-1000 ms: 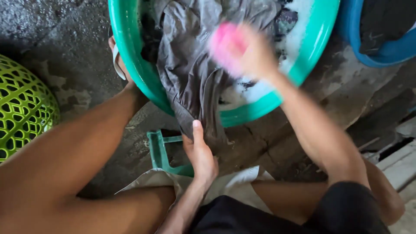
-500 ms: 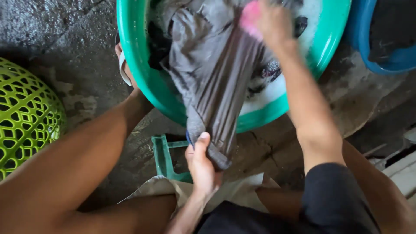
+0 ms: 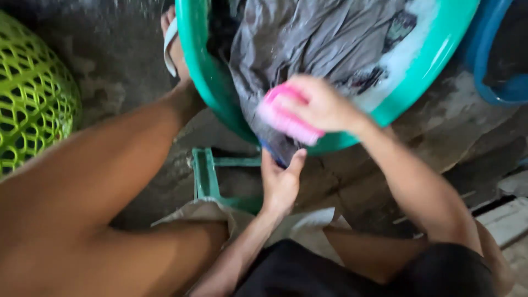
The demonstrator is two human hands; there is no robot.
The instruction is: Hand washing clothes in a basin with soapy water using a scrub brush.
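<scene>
over the near rim of the green basin (image 3: 212, 82), a wet grey garment (image 3: 313, 44) is draped, its long axis running from the far suds down toward the viewer. the hanging lower end is pinched by the left hand (image 3: 280, 184), its grip closed narrow on the cloth just below the rim. directly above, touching the fabric, a pink scrubbing brush (image 3: 289, 118) is clasped tight in the right hand (image 3: 322, 104). the garment looks soaked, creased and soapy. a green basket (image 3: 33, 99) is seen at far left.
</scene>
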